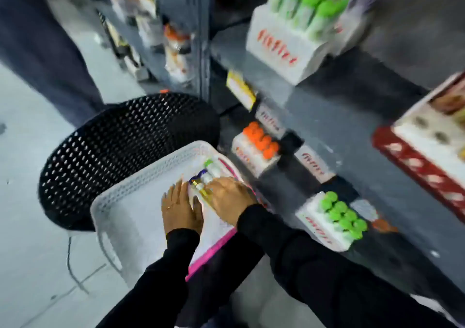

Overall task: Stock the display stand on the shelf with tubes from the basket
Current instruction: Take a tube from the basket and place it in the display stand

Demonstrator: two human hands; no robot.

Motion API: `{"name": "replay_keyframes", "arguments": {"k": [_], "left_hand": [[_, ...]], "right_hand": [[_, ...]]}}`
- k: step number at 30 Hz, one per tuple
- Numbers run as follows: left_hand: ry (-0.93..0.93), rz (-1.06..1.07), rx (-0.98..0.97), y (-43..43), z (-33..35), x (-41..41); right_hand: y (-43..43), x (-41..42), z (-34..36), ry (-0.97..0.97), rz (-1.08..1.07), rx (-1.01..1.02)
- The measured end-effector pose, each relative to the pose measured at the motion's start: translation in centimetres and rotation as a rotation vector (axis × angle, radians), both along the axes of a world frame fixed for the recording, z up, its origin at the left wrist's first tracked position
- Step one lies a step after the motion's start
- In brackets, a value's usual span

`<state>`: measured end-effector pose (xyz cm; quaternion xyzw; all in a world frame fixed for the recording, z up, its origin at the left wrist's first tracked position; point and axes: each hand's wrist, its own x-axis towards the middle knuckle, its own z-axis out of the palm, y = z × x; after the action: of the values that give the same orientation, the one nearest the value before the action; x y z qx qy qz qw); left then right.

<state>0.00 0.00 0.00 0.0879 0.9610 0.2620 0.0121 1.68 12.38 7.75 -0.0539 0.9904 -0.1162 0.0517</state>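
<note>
A white perforated basket [141, 176] rests on a black mesh chair. Inside it, at the right side, lie a few white tubes [210, 170] with green, purple and yellow caps. Both hands are down in the basket at those tubes. My left hand [180, 208] lies flat beside them with fingers apart. My right hand [230, 198] covers the near ends of the tubes; whether its fingers grip one is blurred. On the grey shelf [352, 126] stand white display stands: one with green-capped tubes [297, 38] at the back, one with orange caps [256, 149], one with green caps [334, 222].
The black mesh chair [113, 146] holds the basket on a pale floor. A pink-edged item [214, 252] lines the basket's right side. A red and white box [427, 156] sits at the shelf's right. A yellow price tag [240, 89] hangs on the shelf edge. More goods fill the far shelves.
</note>
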Motion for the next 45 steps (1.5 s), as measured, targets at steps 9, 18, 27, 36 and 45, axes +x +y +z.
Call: {"name": "replay_keyframes", "arguments": {"k": [9,18,27,36,45], "left_hand": [[-0.297,0.045,-0.287,-3.2,-10.6,0.3],[-0.25,0.038,-0.319,-3.4,-11.4,1.1],[-0.342,0.018,-0.32,-1.9,-8.1,0.4],[0.383,-0.45,0.132,13.9,6.4,-4.6],[0.629,-1.249,0.071,26.6,13.7,4.3]], "right_hand": [[-2.6,-7.0,-8.1,-0.396,-0.104,0.073],[-4.6,-8.0,-9.0,-0.48,-0.106,0.163],[0.8,-6.2,0.2,-0.566,-0.253,-0.078],[11.6,0.6,16.9,-0.477,-0.366,0.073],[20.4,12.1,25.4,-0.424,-0.761,-0.116]]}}
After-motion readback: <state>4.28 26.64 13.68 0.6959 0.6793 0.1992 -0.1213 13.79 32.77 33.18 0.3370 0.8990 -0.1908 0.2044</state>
